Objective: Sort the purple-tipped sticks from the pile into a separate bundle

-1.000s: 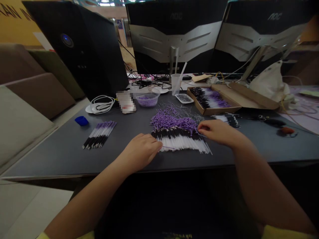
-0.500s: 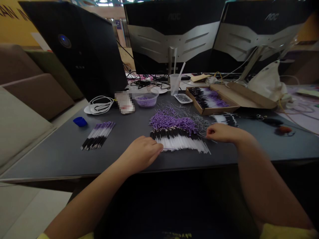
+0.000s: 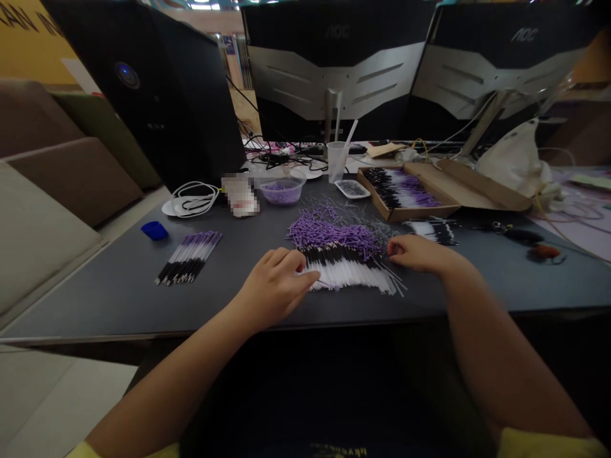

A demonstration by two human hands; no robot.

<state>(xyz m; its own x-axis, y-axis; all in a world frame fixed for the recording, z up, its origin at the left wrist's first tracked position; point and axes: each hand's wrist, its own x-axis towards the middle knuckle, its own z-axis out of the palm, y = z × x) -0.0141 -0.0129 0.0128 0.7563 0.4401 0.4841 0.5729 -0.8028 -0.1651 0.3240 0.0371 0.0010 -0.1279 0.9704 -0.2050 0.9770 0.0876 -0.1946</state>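
At the left end of a row of thin black-and-white sticks (image 3: 351,273) is my left hand (image 3: 277,283). Its thumb and forefinger are parted, and a thin pale purplish piece lies by the thumb tip, with no grip on it visible. My right hand (image 3: 415,253) is closed in a pinch at the right of the row, beside loose thin grey pieces (image 3: 377,226); whatever is between its fingertips is too small to make out. Behind the row lies a heap of small purple pieces (image 3: 329,230).
Purple-tipped sticks (image 3: 188,257) lie grouped at left near a blue cup-like object (image 3: 154,230). Farther back are a clear bowl (image 3: 282,191), a small white tray (image 3: 352,189), a plastic cup (image 3: 337,162) and an open cardboard box (image 3: 451,208) of sticks. Monitors (image 3: 334,70) stand behind.
The forefinger of my left hand has lifted away from the thumb, and that hand has shifted slightly. My right hand has moved a little left and up toward the grey pieces.
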